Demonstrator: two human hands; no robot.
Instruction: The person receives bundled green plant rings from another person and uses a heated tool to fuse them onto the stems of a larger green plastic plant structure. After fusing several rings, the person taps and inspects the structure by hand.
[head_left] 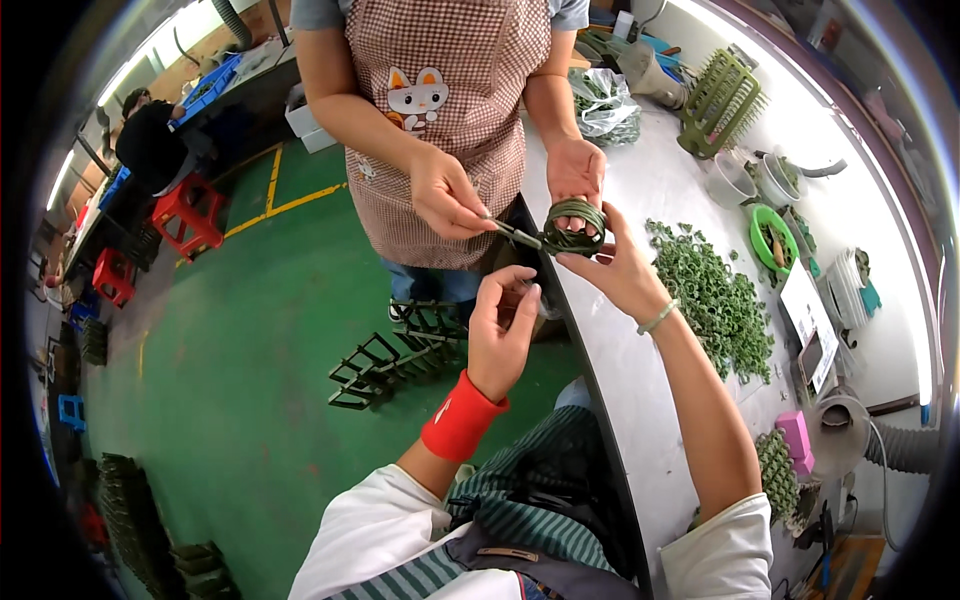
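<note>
While the right hand (630, 274) pinches a green ring (578, 208), wound but seemingly unfinished, the half-curled left hand (498, 340) shows no clear hold.

No words or numbers can be read: the white mark (442, 411) on the red wristband (472, 417), left of the frame's lower centre, and the tan patch (507, 553) at bottom centre stay illegible.

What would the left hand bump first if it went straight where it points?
Probably the thin tool in the other person's hand, just ahead of the left hand, though depth is hard to tell.
</note>
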